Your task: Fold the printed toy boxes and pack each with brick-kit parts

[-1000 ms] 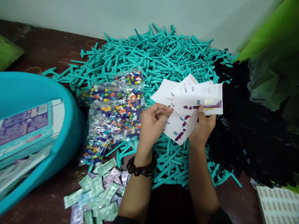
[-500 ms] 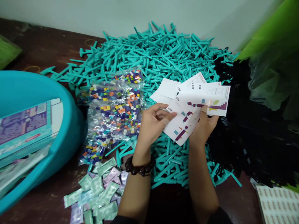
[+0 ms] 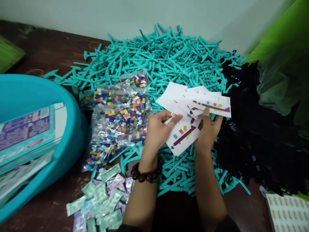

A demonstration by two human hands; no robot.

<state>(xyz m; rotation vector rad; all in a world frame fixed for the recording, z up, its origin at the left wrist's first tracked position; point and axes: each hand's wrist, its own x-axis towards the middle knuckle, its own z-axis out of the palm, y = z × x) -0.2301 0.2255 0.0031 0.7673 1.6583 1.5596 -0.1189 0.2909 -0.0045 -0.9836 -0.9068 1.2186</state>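
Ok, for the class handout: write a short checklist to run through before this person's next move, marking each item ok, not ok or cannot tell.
Both hands on the sheets: ok, the left hand and right hand grip the fanned printed white sheets.
Sheets clear of the teal plastic pieces: ok, held above the pile.
403 on every sheet: cannot tell, the sheets overlap.
Bags of coloured tiles sealed: cannot tell, no seal shows.
Sachets neatly stacked: not ok, they lie loose on the wooden table.
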